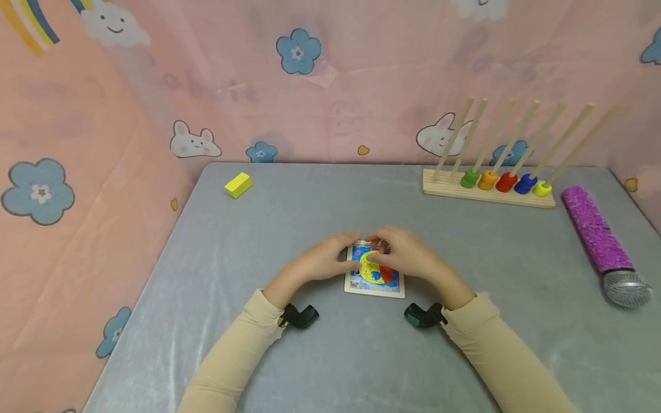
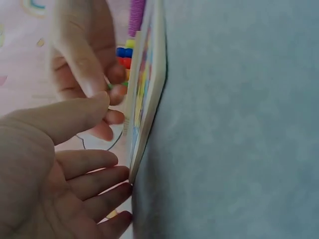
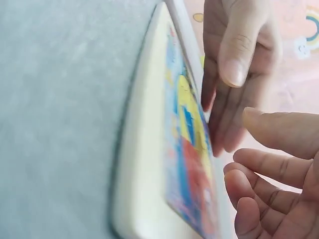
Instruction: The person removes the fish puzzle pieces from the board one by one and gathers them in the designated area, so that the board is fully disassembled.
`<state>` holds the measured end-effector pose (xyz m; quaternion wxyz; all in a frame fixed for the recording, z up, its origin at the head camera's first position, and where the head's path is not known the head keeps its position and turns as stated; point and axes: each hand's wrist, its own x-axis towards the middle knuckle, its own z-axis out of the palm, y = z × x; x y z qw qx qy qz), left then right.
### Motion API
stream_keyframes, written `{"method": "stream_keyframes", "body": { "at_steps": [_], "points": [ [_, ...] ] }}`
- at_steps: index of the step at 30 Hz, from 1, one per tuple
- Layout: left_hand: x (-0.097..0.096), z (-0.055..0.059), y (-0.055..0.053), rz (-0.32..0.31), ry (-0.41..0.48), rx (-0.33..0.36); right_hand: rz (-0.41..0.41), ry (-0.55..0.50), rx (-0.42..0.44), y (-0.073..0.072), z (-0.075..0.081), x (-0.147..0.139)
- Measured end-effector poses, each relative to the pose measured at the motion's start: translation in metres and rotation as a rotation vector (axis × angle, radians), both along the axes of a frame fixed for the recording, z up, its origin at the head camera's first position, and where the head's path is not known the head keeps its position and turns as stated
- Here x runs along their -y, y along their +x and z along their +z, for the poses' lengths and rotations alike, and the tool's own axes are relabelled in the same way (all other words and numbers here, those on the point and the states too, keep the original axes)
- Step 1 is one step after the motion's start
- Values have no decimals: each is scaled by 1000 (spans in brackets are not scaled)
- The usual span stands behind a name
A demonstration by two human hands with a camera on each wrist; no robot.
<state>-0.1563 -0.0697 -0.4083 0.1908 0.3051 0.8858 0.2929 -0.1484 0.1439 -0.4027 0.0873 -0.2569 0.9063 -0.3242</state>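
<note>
A small picture puzzle (image 1: pixel 374 284) in a pale wooden frame lies flat on the grey table. Its picture shows a yellow, red and blue figure on a blue ground. My left hand (image 1: pixel 326 258) is at its left side, thumb over the picture and fingers extended by the far left edge. From the right, my right hand (image 1: pixel 403 252) hovers over the upper right part, fingers loosely bent with nothing between them. In the right wrist view, the puzzle's wooden rim (image 3: pixel 144 164) lies beside both hands, their thumbs above the picture.
A yellow block (image 1: pixel 238 185) sits at the back left. At the back right stands a wooden peg rack (image 1: pixel 488 194) with coloured beads low on several tall rods. A purple glittery microphone (image 1: pixel 599 235) lies along the right side. Pink patterned cloth (image 1: pixel 330 103) hangs behind the table.
</note>
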Motion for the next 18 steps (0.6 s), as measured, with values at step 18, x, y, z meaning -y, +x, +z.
{"method": "stream_keyframes", "body": {
  "at_steps": [18],
  "points": [
    [4,-26,-3,16,88,-84,4,14,-66,0,-21,7]
  ]
}}
